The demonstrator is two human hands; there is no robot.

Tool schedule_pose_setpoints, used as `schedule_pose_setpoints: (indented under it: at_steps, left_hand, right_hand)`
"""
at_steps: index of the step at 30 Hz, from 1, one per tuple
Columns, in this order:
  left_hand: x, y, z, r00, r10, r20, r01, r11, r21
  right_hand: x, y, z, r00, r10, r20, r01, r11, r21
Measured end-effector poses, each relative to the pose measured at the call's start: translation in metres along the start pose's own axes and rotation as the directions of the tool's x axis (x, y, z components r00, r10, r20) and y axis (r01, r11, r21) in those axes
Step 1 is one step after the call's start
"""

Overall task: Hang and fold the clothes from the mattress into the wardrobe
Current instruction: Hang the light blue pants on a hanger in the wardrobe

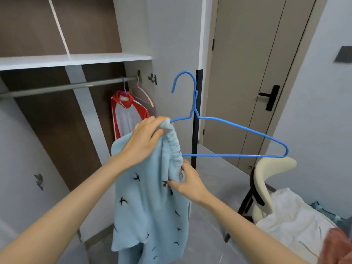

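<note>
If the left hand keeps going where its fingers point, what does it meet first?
Likely the blue hanger, its wire right beside the left hand gripping the light blue garment; depth is unclear.

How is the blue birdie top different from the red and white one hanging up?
The light blue garment has small dark birds; the red and white garment has none. The red and white garment hangs from the rail on a purple hanger; the light blue garment is gripped by the left hand and right hand, bunched on a blue hanger. Both are clothes on hangers.
</note>
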State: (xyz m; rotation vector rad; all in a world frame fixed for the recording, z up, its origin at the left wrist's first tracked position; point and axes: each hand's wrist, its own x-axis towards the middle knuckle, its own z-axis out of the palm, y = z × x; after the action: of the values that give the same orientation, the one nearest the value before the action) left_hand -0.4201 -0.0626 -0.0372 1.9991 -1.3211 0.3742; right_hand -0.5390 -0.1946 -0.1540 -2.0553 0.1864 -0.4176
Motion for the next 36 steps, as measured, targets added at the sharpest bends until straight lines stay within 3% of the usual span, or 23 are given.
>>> schedule_pose_setpoints:
  at_steps: [4, 9, 11, 13, 15, 18, 21, 24, 27, 29, 31, 34, 36]
  left_hand:
    - [-0.008, -0.005, -0.029, 1.0, -0.02, -0.011, 0.018, 0.988, -0.155]
    - [-0.036, -0.029, -0.036, 0.984, -0.175, 0.045, 0.181, 0.956, -0.23]
    - [-0.043, -0.039, -0.031, 0.973, -0.23, 0.013, 0.227, 0.951, -0.211]
    - [-0.047, -0.048, -0.029, 0.955, -0.295, 0.014, 0.291, 0.933, -0.212]
    - [-0.053, -0.06, -0.024, 0.92, -0.377, 0.111, 0.392, 0.901, -0.184]
    - [-0.064, -0.077, -0.008, 0.872, -0.449, 0.195, 0.466, 0.883, -0.052]
    - [-0.07, -0.095, 0.0, 0.864, -0.452, 0.223, 0.428, 0.892, 0.147]
    - [-0.075, -0.105, 0.01, 0.836, -0.447, 0.32, 0.289, 0.853, 0.435]
    - [-0.077, -0.098, 0.033, 0.838, -0.434, 0.33, 0.179, 0.79, 0.586]
    - [-0.074, -0.092, 0.048, 0.852, -0.421, 0.311, 0.214, 0.823, 0.526]
    - [-0.068, -0.085, 0.057, 0.865, -0.421, 0.274, 0.316, 0.88, 0.355]
    - [-0.059, -0.069, 0.064, 0.901, -0.374, 0.22, 0.363, 0.928, 0.088]
    - [-0.051, -0.054, 0.065, 0.918, -0.357, 0.17, 0.355, 0.934, 0.045]
  right_hand:
    - [0.007, 0.007, 0.013, 0.988, -0.01, 0.154, 0.033, 0.988, -0.15]
    - [0.004, 0.036, -0.025, 0.964, 0.223, 0.144, -0.136, 0.881, -0.453]
    - [0.001, 0.046, -0.041, 0.929, 0.317, 0.189, -0.132, 0.765, -0.63]
    - [-0.005, 0.056, -0.056, 0.902, 0.369, 0.226, 0.003, 0.518, -0.856]
    - [-0.012, 0.066, -0.072, 0.907, 0.365, 0.212, 0.092, 0.318, -0.943]
    - [-0.019, 0.075, -0.088, 0.972, 0.198, 0.128, 0.092, 0.183, -0.979]
    - [-0.02, 0.071, -0.1, 0.995, 0.095, -0.007, -0.018, 0.116, -0.993]
    - [-0.022, 0.056, -0.109, 0.985, 0.151, -0.088, -0.106, 0.115, -0.988]
    - [-0.015, 0.041, -0.111, 0.997, 0.041, -0.067, -0.071, 0.133, -0.989]
    - [-0.011, 0.025, -0.106, 0.996, -0.093, 0.004, 0.028, 0.254, -0.967]
    - [-0.008, 0.012, -0.099, 0.968, -0.239, 0.082, 0.192, 0.487, -0.852]
    - [-0.012, -0.011, -0.089, 0.961, -0.268, -0.073, 0.167, 0.768, -0.618]
    - [-0.015, -0.014, -0.093, 0.939, -0.229, -0.256, 0.09, 0.884, -0.459]
